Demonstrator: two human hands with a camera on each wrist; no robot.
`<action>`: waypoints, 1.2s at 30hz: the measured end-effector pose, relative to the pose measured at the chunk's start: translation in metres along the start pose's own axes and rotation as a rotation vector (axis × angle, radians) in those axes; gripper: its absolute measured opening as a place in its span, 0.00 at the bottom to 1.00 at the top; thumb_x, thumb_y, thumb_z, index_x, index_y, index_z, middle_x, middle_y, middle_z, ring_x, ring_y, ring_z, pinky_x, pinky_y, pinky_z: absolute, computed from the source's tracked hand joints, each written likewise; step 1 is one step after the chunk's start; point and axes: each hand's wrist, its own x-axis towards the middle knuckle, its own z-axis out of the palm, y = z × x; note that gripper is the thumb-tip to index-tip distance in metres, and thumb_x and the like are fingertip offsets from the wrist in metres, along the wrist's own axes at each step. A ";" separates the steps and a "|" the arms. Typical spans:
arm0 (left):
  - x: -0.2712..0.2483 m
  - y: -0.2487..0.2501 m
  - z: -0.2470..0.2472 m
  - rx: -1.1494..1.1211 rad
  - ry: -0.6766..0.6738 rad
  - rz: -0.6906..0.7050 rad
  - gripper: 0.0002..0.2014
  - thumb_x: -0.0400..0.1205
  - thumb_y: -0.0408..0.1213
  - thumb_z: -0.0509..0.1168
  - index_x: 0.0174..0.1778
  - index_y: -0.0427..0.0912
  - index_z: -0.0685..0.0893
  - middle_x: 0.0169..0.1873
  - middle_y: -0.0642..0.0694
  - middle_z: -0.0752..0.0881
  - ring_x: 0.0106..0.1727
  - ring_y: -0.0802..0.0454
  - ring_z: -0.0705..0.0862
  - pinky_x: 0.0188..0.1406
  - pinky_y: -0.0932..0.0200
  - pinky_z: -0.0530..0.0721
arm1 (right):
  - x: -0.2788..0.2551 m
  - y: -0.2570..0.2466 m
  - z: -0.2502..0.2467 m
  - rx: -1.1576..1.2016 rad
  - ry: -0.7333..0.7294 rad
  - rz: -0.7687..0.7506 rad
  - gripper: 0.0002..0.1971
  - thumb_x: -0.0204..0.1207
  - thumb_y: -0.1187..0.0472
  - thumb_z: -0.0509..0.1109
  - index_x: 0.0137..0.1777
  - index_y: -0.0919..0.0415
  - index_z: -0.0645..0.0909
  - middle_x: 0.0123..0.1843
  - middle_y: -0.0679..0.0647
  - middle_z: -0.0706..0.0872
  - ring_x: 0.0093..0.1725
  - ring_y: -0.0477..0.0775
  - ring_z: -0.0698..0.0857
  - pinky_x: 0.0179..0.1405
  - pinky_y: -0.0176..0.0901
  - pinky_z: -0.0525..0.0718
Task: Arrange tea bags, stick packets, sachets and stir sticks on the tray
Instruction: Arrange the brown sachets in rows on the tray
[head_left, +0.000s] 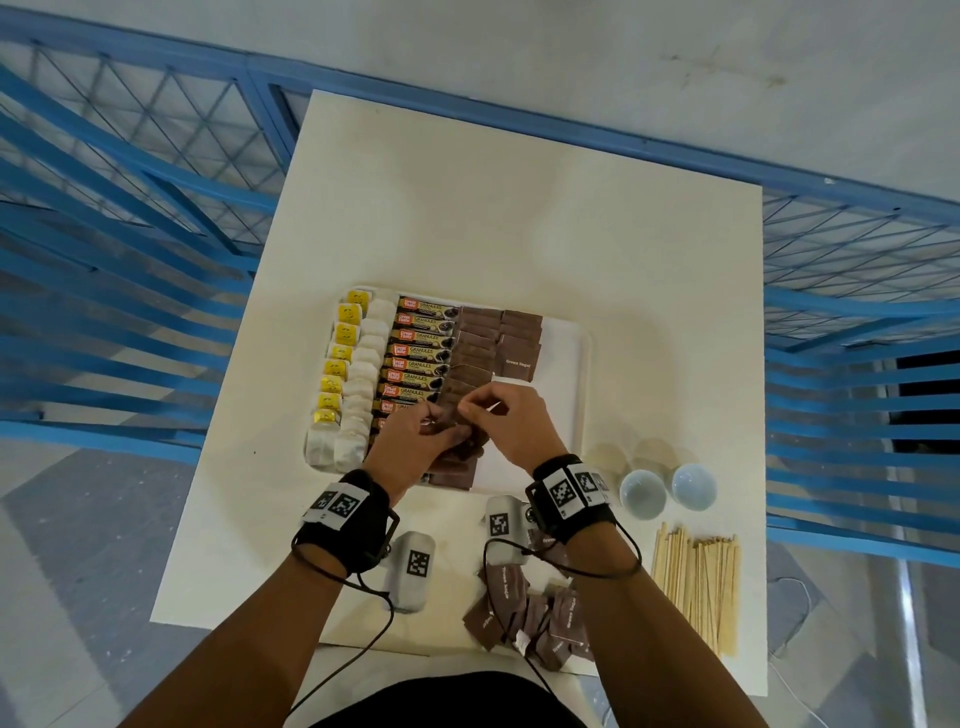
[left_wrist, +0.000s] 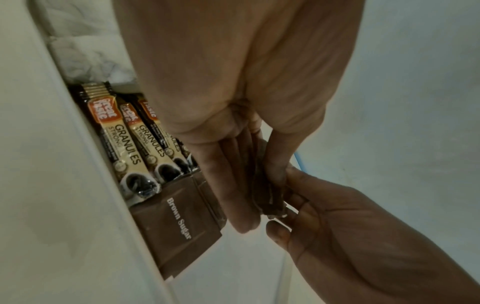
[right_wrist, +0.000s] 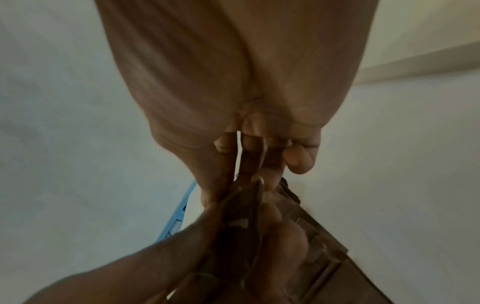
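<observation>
The white tray (head_left: 583, 364) holds columns of tea bags (head_left: 358, 379), coffee stick packets (head_left: 423, 338) and brown sugar sachets (head_left: 498, 332). Both hands meet over the tray's near middle. My left hand (head_left: 421, 436) grips a small upright stack of brown sachets (left_wrist: 265, 191) between fingers and thumb. My right hand (head_left: 509, 415) pinches the same stack from the right side, and its fingertips (left_wrist: 298, 197) touch the stack's edge. In the right wrist view the pinched sachets (right_wrist: 246, 197) are blurred. A laid sachet (left_wrist: 179, 226) lies beside the coffee sticks (left_wrist: 130, 148).
Loose brown sachets (head_left: 530, 623) lie in a heap on the table's near edge. Wooden stir sticks (head_left: 696, 587) lie at the near right. Two small pale bowls (head_left: 642, 493) (head_left: 693, 487) stand to the right of the tray. Blue railings surround the table.
</observation>
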 end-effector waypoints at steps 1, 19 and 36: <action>0.000 -0.001 0.000 0.012 0.023 0.002 0.10 0.85 0.33 0.71 0.59 0.32 0.85 0.50 0.34 0.93 0.48 0.35 0.94 0.44 0.42 0.94 | 0.001 -0.001 0.000 0.017 0.004 -0.007 0.02 0.79 0.56 0.77 0.48 0.52 0.91 0.41 0.41 0.90 0.42 0.40 0.88 0.43 0.28 0.83; 0.001 -0.007 -0.001 -0.073 0.140 0.070 0.07 0.83 0.27 0.72 0.55 0.32 0.87 0.45 0.34 0.93 0.42 0.40 0.94 0.39 0.49 0.93 | -0.013 0.008 0.004 0.253 0.042 0.190 0.09 0.78 0.55 0.77 0.55 0.58 0.87 0.43 0.55 0.92 0.37 0.53 0.90 0.34 0.44 0.86; 0.011 -0.007 -0.002 -0.024 0.166 0.097 0.06 0.84 0.28 0.71 0.55 0.36 0.89 0.43 0.34 0.93 0.39 0.42 0.92 0.39 0.55 0.93 | -0.007 0.011 0.005 0.399 0.147 0.218 0.07 0.76 0.58 0.80 0.42 0.61 0.89 0.37 0.63 0.91 0.32 0.58 0.84 0.34 0.51 0.84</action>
